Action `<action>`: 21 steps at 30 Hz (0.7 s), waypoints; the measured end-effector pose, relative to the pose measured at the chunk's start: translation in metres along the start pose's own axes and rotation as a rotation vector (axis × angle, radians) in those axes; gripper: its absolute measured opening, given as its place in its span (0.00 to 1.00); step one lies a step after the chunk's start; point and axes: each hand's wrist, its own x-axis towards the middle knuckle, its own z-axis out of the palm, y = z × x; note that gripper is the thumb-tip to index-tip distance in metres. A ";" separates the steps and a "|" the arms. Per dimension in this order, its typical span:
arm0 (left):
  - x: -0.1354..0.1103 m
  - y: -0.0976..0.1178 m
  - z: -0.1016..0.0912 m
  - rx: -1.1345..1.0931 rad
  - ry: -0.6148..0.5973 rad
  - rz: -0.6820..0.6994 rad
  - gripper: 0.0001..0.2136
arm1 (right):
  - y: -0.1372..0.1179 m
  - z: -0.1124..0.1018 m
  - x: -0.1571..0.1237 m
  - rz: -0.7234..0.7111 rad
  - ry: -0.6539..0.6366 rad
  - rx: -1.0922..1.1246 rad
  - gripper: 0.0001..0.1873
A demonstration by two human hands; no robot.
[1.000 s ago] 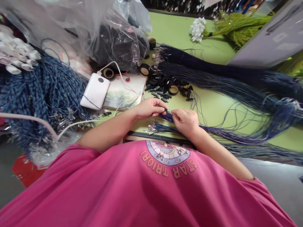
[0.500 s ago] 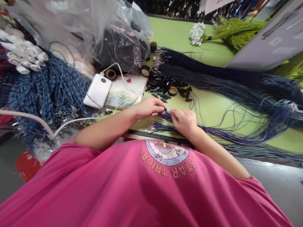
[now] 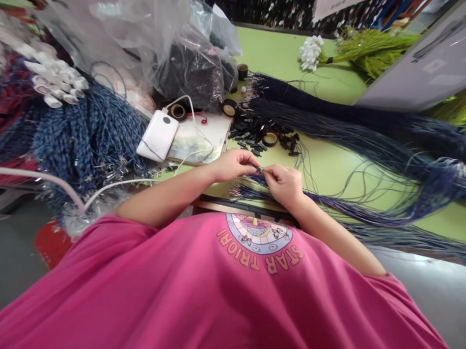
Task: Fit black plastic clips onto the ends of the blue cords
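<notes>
My left hand (image 3: 237, 164) is closed in a pinch on a small black connector (image 3: 259, 169). Close against it, my right hand (image 3: 286, 183) pinches a thin cord end at the connector's right side; the fingers hide most of the cord. Below both hands a bundle of dark blue cords (image 3: 333, 205) with silvery tips runs off to the right over the green table (image 3: 320, 153). Beyond my fingers lies a pile of small black connectors (image 3: 250, 133), with a roll of black tape (image 3: 270, 138) among them.
A white power bank (image 3: 158, 135) with a cable rests by a pale book (image 3: 201, 137). Thick dark cords (image 3: 330, 102) stretch across the back right. Blue braided cords (image 3: 82, 134) hang at the left. Plastic bags (image 3: 191, 59) stand behind, and a pale panel (image 3: 416, 61) leans at right.
My two hands have drawn closer together at the connector, and the left fingertips have shifted slightly right. The whole view has moved a little to the left.
</notes>
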 end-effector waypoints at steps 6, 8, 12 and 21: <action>-0.001 0.000 0.003 0.023 -0.014 -0.052 0.06 | -0.006 -0.003 0.002 0.235 -0.058 0.213 0.10; -0.001 -0.001 0.004 0.018 -0.017 -0.038 0.06 | -0.008 -0.006 0.003 0.276 -0.085 0.249 0.10; 0.004 -0.004 0.006 0.059 -0.029 0.029 0.05 | -0.007 -0.011 0.008 0.349 -0.155 0.312 0.11; -0.009 0.013 -0.037 0.882 0.120 0.075 0.15 | 0.026 -0.051 0.037 0.415 -0.326 0.267 0.11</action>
